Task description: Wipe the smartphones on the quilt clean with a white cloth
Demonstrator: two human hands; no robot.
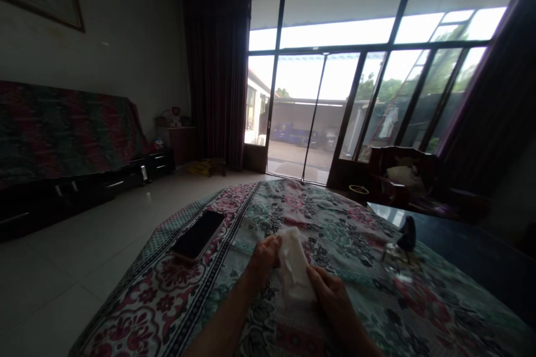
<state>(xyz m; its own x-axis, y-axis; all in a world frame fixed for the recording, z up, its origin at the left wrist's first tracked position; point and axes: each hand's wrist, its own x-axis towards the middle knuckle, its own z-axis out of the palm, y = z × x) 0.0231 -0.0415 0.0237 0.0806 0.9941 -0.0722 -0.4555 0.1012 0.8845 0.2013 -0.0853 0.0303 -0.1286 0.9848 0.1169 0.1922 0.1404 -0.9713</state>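
Observation:
A white, soft-looking pack, seemingly tissues in a clear wrapper (296, 268), is held above the flowered cloth (259, 217). My left hand (267, 252) pinches its upper left edge with closed fingers. Lower down on the opposite side, my right hand (329, 285) grips the pack, thumb along its edge. Left of my hands a dark-screened phone (199, 234) lies flat on the cloth. To the right stands a clear glass bottle or jar (397, 259) with a dark top; its exact kind is blurred.
A dark table (473, 256) adjoins the cloth on the right, with a wooden chair (381, 178) behind it. Glass doors (305, 117) stand ahead. Along the left wall runs a black cabinet (96, 178) beneath a patterned cover, across the tiled floor (46, 273).

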